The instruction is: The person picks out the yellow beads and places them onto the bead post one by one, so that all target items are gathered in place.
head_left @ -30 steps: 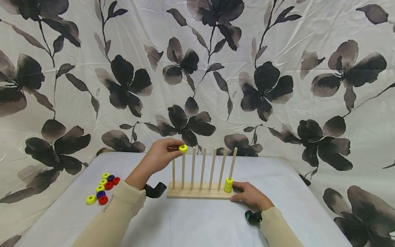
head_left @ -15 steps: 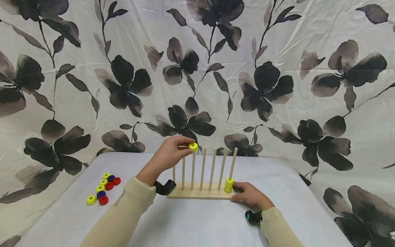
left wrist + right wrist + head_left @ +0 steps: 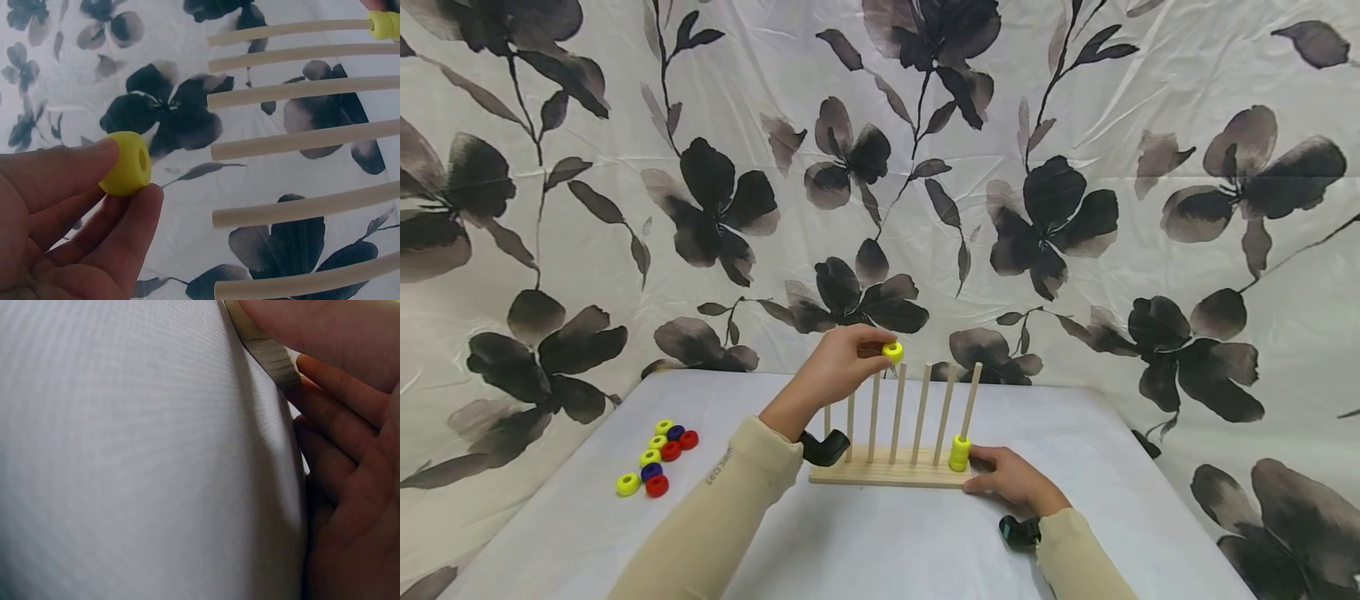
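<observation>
My left hand (image 3: 838, 367) pinches a yellow bead (image 3: 892, 352) between thumb and fingertips, over the tops of the middle pegs of a wooden peg stand (image 3: 887, 475). In the left wrist view the bead (image 3: 125, 164) is off the peg ends, its hole turned toward them. On the rightmost peg sit yellow beads (image 3: 959, 454) in a short stack at the base. My right hand (image 3: 1011, 479) grips the right end of the stand, thumb in front and fingers behind. The wooden end (image 3: 275, 359) shows between thumb and fingers in the right wrist view.
Loose yellow, blue and red beads, among them a red bead (image 3: 657, 486) and a blue bead (image 3: 651, 472), lie in a cluster at the left of the white-covered table (image 3: 880, 550). Behind the table hangs a floral cloth (image 3: 1075, 125).
My left hand has moved right with the yellow bead, from above the second peg from the left toward the middle pegs. The right hand has stayed at the stand's end.
</observation>
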### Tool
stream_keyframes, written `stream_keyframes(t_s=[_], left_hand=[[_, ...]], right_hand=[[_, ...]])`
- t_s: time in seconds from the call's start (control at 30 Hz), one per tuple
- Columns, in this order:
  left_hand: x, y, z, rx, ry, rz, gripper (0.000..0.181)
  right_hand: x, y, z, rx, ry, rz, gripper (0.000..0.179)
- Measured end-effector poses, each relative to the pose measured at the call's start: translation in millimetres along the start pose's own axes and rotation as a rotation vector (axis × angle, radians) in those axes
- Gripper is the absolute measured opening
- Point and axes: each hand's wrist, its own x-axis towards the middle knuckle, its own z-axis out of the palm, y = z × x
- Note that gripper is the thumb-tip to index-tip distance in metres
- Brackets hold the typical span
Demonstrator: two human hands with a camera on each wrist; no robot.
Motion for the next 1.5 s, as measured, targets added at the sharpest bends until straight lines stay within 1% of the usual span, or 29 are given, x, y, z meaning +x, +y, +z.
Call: stream_keyframes(t_s=[0.1, 0.37, 0.6, 0.77, 1.07, 1.33, 1.5], left_hand=[[3.2, 2.2, 3.7, 0.003, -0.004, 0.010, 0.037], [10.1, 6.6, 13.6, -0.033, -0.019, 0.018, 0.035], [15.0, 8.5, 24.5, -0.068, -0.034, 0.010, 0.035], [20.6, 12.6, 30.1, -0.059, -0.046, 0.032, 0.036], [30.5, 14.4, 43.1, -0.039, -0.064, 0.029, 0.035], [35.8, 18.4, 53.0, -0.034, -0.078, 0.047, 0.033], [38.8, 21.1, 59.5, -0.031, -0.075, 0.066, 0.030]], right_hand=[[0.2, 2, 0, 0.001, 0.000, -0.005, 0.081], [-1.2, 1, 1, 0.030, -0.006, -0.011, 0.081], [-0.1, 2, 1, 0.029, -0.010, -0.015, 0.081], [0.5, 2, 0, 0.031, -0.008, 0.000, 0.080], [1.4, 1, -1, 0.034, -0.013, 0.009, 0.079], [-0.2, 1, 0, 0.026, -0.006, 0.002, 0.078], [-0.7, 0, 1, 0.023, -0.002, -0.001, 0.078]])
